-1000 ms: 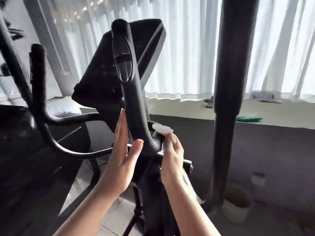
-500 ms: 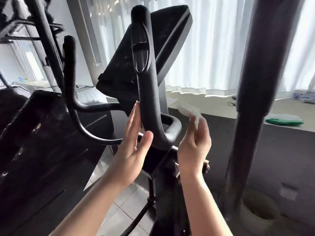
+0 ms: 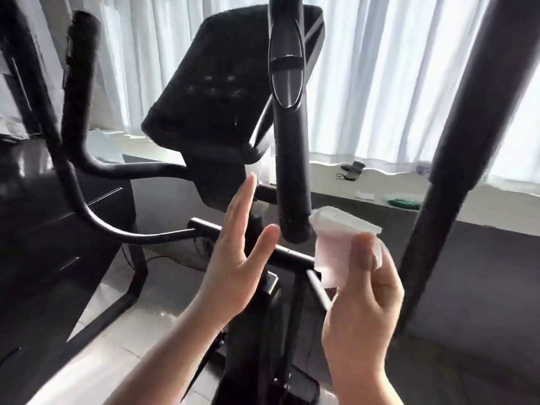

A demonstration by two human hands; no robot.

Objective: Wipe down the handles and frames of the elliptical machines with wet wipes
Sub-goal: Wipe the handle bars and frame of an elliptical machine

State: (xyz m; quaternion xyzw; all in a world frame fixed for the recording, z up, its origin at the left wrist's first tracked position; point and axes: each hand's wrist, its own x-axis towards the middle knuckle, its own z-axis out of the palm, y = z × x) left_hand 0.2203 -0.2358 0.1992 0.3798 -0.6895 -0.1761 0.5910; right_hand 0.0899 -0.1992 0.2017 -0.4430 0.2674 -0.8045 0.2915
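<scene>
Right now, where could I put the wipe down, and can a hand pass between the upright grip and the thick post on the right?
The wipe sits in the right hand. The pale ledge under the curtains is bare between the dark gadget and the upright grip. The grip-to-post gap looks open. Crowded: bars around the left hand.

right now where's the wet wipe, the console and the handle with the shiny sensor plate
wet wipe (image 3: 336, 244), head view, on its flat middle above the right hand's fingers
console (image 3: 222, 83), head view, on the dark face near the faint buttons
handle (image 3: 292, 159), head view, on the black grip below the shiny plate
</scene>
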